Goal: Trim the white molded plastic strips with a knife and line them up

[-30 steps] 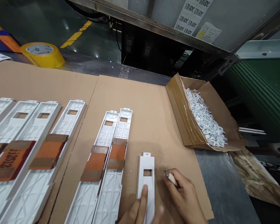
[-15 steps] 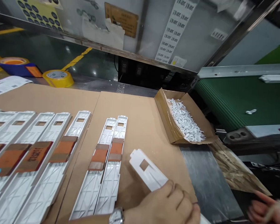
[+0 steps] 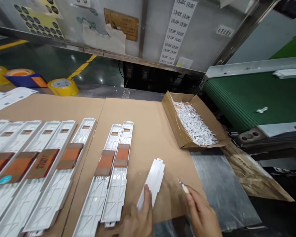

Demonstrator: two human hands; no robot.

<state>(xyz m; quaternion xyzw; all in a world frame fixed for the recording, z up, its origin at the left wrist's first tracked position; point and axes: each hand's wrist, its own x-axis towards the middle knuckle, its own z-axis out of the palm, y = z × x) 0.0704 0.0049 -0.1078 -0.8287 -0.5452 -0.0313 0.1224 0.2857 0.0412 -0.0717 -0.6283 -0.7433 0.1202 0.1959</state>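
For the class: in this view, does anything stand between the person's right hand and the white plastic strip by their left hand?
Nothing visible does: the right hand and white plastic strip have only brown cardboard between them.

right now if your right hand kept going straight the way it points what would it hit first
Probably the top end of the white plastic strip. The line from your right hand and its small trimming knife crosses the cardboard sheet to that end, though depth is unclear and it could just miss it.
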